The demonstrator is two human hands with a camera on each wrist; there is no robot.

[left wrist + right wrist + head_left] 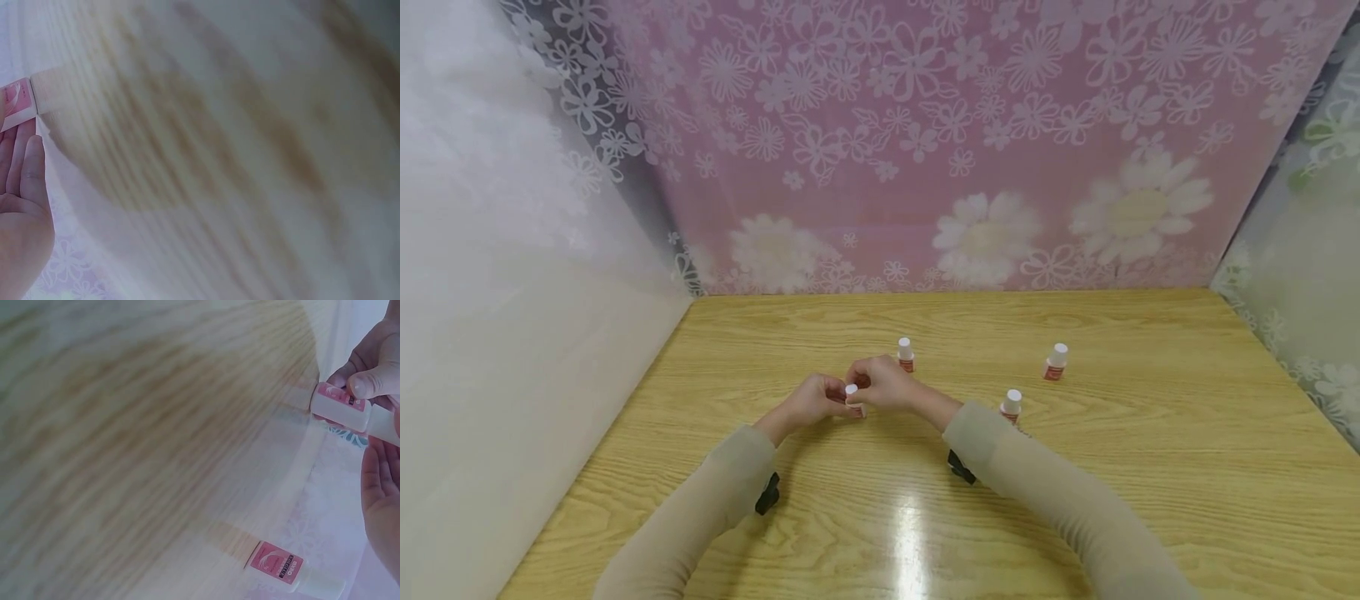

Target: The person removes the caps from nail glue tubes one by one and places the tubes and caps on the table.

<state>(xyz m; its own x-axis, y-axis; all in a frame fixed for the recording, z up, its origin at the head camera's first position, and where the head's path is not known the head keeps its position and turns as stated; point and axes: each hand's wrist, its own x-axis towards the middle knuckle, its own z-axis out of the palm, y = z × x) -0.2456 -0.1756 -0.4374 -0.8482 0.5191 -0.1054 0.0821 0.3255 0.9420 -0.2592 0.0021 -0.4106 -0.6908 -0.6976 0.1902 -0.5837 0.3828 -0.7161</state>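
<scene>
Bottle, white, round-shouldered, seemingly plastic, with a pink-red label (340,412): one, upright on the table between two bare hands, its base appearing to touch the wood. Grip, lower: left hand (811,402), closed about the body, thumb laid flat over the label and fingers behind, no gap visible between thumb and bottle. Grip, upper: right hand (887,385), fingertips drawn together in a pinch at the narrow white cap (851,389); how firmly it presses cannot be told. Step in hand, as judged: work on the cap, with the body steadied from the left. Whether the cap is being loosened or tightened cannot be told. Next move, as judged: calls for a turn of the cap by the right fingertips while the left hold keeps the body from spinning or tipping. Companion pieces, three, of like pattern, all upright and capped: first white-capped bottle (906,357), just beyond the right hand; second white-capped bottle (1011,402), beside the right beige sleeve (1037,475), its lower part hidden; third white-capped bottle (1056,362), farther right, well apart from the hands. Support: yellow-brown wood-grain table (842,533). Backing: pink curtain with white flower print (880,192).
</scene>
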